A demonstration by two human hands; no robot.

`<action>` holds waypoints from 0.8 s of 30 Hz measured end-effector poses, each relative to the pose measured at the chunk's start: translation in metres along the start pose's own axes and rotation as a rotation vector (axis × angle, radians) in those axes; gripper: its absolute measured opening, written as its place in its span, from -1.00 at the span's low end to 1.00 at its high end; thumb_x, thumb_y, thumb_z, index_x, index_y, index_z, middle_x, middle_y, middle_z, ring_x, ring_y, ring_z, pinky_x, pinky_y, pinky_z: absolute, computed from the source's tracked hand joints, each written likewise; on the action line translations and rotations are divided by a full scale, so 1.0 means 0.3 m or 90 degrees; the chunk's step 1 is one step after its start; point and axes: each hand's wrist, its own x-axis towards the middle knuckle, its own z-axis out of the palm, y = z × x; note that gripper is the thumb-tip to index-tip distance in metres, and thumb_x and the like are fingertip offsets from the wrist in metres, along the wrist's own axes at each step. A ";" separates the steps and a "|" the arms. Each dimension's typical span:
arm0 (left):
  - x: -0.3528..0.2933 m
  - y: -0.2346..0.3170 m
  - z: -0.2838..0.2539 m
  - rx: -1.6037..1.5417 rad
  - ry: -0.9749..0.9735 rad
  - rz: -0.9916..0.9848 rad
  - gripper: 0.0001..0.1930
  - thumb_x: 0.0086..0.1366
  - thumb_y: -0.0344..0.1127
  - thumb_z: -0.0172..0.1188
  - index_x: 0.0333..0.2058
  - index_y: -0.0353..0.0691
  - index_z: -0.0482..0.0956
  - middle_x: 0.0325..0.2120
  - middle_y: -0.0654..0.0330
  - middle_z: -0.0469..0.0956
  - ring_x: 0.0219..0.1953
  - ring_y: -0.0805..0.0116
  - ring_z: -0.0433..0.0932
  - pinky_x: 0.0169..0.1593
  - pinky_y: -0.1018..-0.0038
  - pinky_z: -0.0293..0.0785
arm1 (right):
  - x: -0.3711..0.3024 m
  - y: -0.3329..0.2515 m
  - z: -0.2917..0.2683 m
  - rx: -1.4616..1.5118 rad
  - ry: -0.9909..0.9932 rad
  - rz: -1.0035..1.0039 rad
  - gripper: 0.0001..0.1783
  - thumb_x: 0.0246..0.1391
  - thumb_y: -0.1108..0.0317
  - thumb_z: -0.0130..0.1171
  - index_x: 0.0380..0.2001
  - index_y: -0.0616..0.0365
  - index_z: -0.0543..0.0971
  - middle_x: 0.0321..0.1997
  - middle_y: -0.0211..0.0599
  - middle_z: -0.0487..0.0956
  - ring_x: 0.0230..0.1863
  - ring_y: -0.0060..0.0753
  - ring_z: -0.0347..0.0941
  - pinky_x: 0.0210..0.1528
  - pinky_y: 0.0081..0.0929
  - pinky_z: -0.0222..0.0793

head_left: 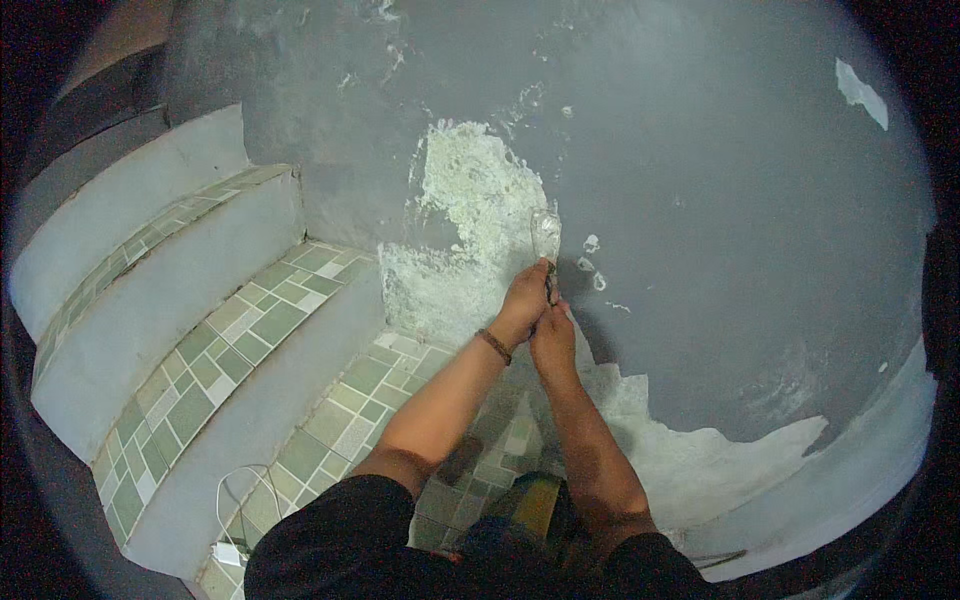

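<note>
Both of my hands grip a scraper (pixel 546 235) with a flat, whitish-smeared blade and a dark handle. Its blade lies against the wall at the right edge of a rough, pale bare patch (pixel 480 185). My left hand (pixel 525 302) is closed around the handle just below the blade. Right below it, my right hand (pixel 553 342) is closed around the handle's lower end, which the fingers mostly hide. Grey paint (pixel 720 230) covers the wall around the patch, with small pale chips just right of the blade.
Steps with green and white tiled treads (pixel 255 325) rise on the left. A white cable with a white plug-like block (pixel 228 553) lies at lower left. Near my body is a yellow and dark object (pixel 538 505) of unclear kind. Bare, pale wall (pixel 720 460) runs along the lower right.
</note>
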 end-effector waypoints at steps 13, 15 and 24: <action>0.010 0.053 0.000 -0.455 -0.040 -0.086 -0.57 0.51 0.04 -0.12 -0.21 -0.26 0.44 -0.54 0.22 0.38 -0.51 0.28 0.45 -0.28 0.27 0.58 | 0.017 -0.150 -0.043 -0.195 -0.097 0.046 -0.47 0.38 0.16 -0.21 0.18 0.37 0.38 0.15 0.36 0.46 0.20 0.36 0.37 0.25 0.06 0.26; 0.003 0.048 0.002 -0.447 -0.020 -0.156 -0.57 0.51 0.05 -0.11 -0.21 -0.27 0.43 -0.54 0.21 0.38 -0.52 0.27 0.46 -0.28 0.27 0.58 | 0.019 -0.153 -0.046 -0.131 -0.110 0.145 -0.47 0.37 0.15 -0.21 0.19 0.36 0.37 0.13 0.35 0.47 0.18 0.35 0.39 0.23 0.05 0.27; 0.057 0.059 -0.032 -0.428 -0.061 -0.107 -0.57 0.53 0.04 -0.11 -0.04 -0.26 0.44 -0.38 0.18 0.47 -0.35 0.26 0.53 -0.14 0.28 0.55 | 0.060 -0.143 -0.018 -0.015 -0.015 0.028 -0.58 0.39 0.13 -0.08 -0.04 0.31 0.51 -0.33 -0.29 0.53 -0.26 -0.33 0.47 -0.11 -0.35 0.37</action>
